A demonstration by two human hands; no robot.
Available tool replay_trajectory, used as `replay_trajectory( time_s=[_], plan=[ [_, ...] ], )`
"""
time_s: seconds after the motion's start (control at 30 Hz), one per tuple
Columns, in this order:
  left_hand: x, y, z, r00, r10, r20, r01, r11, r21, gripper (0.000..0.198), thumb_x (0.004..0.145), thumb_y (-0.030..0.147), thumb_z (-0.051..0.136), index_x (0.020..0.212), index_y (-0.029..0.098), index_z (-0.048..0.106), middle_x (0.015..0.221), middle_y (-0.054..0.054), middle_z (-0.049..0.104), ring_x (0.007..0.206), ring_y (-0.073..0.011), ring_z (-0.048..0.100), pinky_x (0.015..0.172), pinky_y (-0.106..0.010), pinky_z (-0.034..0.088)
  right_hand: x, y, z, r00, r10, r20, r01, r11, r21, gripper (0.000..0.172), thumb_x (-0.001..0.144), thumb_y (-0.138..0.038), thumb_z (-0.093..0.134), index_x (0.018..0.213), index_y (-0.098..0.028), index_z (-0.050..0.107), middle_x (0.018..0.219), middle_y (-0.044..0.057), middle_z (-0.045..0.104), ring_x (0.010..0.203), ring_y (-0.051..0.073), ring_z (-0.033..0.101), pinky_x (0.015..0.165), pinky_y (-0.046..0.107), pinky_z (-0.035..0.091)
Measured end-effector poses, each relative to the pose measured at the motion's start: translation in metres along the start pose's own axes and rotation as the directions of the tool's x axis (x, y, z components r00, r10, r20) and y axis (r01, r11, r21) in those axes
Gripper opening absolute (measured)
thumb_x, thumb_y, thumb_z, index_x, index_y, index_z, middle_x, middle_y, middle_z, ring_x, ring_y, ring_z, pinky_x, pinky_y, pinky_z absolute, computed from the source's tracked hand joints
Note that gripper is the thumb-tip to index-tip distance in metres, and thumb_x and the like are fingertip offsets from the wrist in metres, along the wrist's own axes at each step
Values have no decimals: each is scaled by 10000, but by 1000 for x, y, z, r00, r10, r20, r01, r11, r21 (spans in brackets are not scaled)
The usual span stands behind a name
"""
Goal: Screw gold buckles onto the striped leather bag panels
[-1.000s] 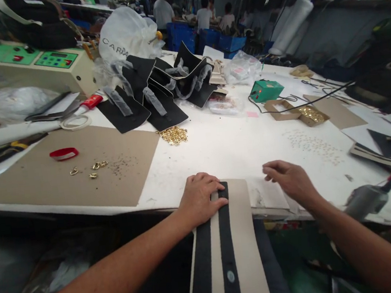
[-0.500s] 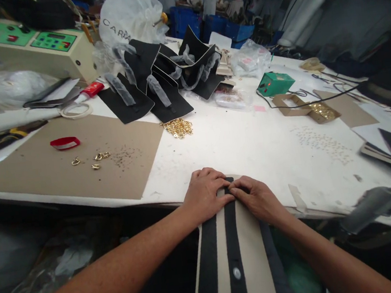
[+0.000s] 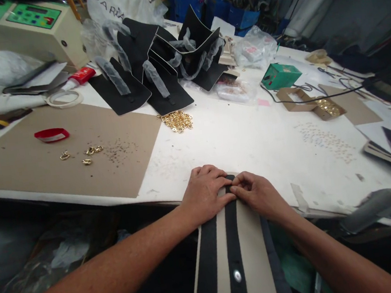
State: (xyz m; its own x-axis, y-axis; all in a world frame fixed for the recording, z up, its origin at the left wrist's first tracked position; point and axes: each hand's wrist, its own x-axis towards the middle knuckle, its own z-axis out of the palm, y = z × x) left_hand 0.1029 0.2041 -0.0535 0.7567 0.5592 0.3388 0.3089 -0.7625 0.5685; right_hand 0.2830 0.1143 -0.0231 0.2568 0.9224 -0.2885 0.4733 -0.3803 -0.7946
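A long panel with black and beige stripes lies lengthwise in front of me, its far end at the table edge. Down its middle runs a black strap bearing a round silver stud near my body. My left hand grips the far end of the panel, with thumb and fingers pressed to either side of a spot on the strap. At that same spot my right hand pinches with thumb and forefinger. Whatever sits between those fingertips is too small or too covered to make out.
Gold hardware is heaped beyond my hands, near black panels with wrapped handles. Brown board at left carries a red band and gold clasps. Rightward stand a green box and small cardboard boxes.
The view has tipped slightly downward, so the table things sit higher in it. Both hands remain at the same spot on the strap, the right fingers shifted only slightly.
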Motion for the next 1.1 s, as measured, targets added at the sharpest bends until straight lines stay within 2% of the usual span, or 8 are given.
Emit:
replay_trajectory(
  time_s=[0.17,0.37,0.57,0.7,0.83,0.9,0.97,1.1],
  plan=[
    [-2,-5,3,999,38,-33,-38,999,4,276,890,417,799,1132,286,779,1240,-4,762,1223,-277,603,1033,-492,412,12,3,-7,978,89,188,-117,983,143,191,841,-387,689,830,-214,609,544,-58,579,480,118,497,491,238,353],
    [-4,-7,1,998,56,17,-56,998,12,388,837,443,849,1185,293,770,1283,-2,763,1277,-295,603,1073,-507,428,8,6,-6,983,53,178,-80,986,145,170,875,-366,662,841,-209,608,551,-47,599,486,106,501,489,216,354],
    [-2,-1,-5,997,38,70,-44,995,89,350,864,445,824,1174,291,779,1294,-9,758,1283,-303,602,1072,-521,452,3,3,-4,996,11,85,-18,997,80,153,878,-350,650,826,-207,637,565,-38,608,509,115,533,515,227,388],
    [0,3,-8,995,34,96,-46,991,128,354,882,455,802,1189,278,779,1324,-10,747,1293,-306,596,1074,-525,463,-4,1,-4,1000,10,26,-15,977,211,239,876,-422,668,964,-200,654,616,-28,630,549,141,575,534,247,436],
    [2,5,-10,995,35,95,-47,991,128,349,883,456,800,1180,274,787,1322,-15,748,1290,-302,602,1086,-518,463,-35,8,-11,982,30,-186,27,955,295,387,870,-532,701,1033,-183,662,655,-7,653,601,177,618,597,295,500],
    [2,3,-8,995,38,88,-49,991,121,358,878,455,805,1185,273,787,1324,-15,749,1298,-305,602,1092,-513,461,-62,21,-18,926,48,-375,63,958,280,427,860,-579,720,1019,-185,673,698,12,672,641,199,642,633,321,524],
    [2,-2,-5,997,42,70,-50,992,117,360,875,453,807,1189,278,786,1328,-15,748,1306,-309,601,1099,-516,455,-91,40,-28,807,93,-583,67,967,246,454,845,-616,732,1001,-192,680,774,40,701,703,229,672,677,353,551],
    [4,-14,3,998,55,36,-59,993,103,351,867,470,803,1173,298,792,1339,-19,743,1308,-320,599,1104,-524,443,-140,89,-58,416,187,-890,-69,982,175,530,820,-630,765,1097,-187,677,960,79,724,865,261,696,811,393,574]
  ],
)
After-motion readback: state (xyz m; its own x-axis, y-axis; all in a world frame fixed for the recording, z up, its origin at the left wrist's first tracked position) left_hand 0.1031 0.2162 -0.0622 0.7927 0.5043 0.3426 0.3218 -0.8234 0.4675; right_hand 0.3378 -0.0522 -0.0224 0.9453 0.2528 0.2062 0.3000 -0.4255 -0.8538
